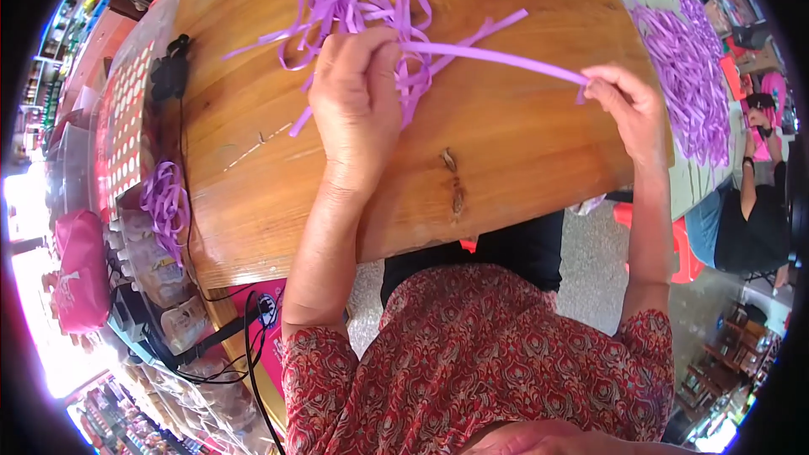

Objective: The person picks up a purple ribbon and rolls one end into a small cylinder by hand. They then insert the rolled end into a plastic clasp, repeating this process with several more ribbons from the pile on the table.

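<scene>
A flat purple ribbon (497, 56) stretches between my two hands above the wooden table. My left hand (358, 88) is closed, thumb against fingers, on the ribbon's left part. At the other end, my right hand (624, 101) pinches the ribbon, and a short tail hangs under the fingertips. Behind my left hand lies a loose heap of purple ribbons (362, 0), partly hidden by that hand. Another strip (506, 20) sticks out from the heap toward the right.
The wooden table (522, 160) spans the middle. A black cable (183, 118) runs along its left side, near more purple ribbons (166, 202). A large ribbon bundle (687, 84) lies on a pale table at right. Beyond it sits another person (750, 211) near a red stool (687, 253).
</scene>
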Tool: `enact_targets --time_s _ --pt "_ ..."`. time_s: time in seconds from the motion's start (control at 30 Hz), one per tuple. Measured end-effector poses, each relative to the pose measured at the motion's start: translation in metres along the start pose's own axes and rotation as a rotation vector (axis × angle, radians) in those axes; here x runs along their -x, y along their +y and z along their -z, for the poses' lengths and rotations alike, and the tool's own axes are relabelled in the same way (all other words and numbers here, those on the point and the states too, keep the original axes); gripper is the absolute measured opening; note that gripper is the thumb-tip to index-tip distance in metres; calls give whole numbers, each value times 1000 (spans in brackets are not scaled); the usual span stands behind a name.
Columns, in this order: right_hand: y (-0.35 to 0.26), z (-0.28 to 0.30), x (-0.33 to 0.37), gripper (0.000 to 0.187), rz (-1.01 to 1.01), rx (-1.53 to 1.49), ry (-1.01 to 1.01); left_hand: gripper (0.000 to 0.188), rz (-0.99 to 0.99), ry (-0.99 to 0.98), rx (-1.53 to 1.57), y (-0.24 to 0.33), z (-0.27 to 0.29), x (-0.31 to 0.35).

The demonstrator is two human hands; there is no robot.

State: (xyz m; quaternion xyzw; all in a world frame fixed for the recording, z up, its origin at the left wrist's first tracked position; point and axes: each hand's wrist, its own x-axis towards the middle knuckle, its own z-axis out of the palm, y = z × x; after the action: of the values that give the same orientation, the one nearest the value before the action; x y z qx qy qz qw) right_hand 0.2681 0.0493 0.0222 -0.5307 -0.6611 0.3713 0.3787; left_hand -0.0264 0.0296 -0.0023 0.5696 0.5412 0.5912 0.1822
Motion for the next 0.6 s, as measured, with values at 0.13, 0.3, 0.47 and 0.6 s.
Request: enact_targets --time_s 0.13,0.3,0.47,0.6 --pt "-7 -15 3 14 355 306 -174 32 -482 13 -524 1 -8 5" --pt "-32 -65 10 19 784 343 -203 26 -7 -430 423 19 -33 38" --pt "-41 -71 0 24 924 380 -86 27 556 -672 811 11 -27 33" --pt "-33 -61 -4 22 813 468 -61 17 350 -613 572 12 -23 32"
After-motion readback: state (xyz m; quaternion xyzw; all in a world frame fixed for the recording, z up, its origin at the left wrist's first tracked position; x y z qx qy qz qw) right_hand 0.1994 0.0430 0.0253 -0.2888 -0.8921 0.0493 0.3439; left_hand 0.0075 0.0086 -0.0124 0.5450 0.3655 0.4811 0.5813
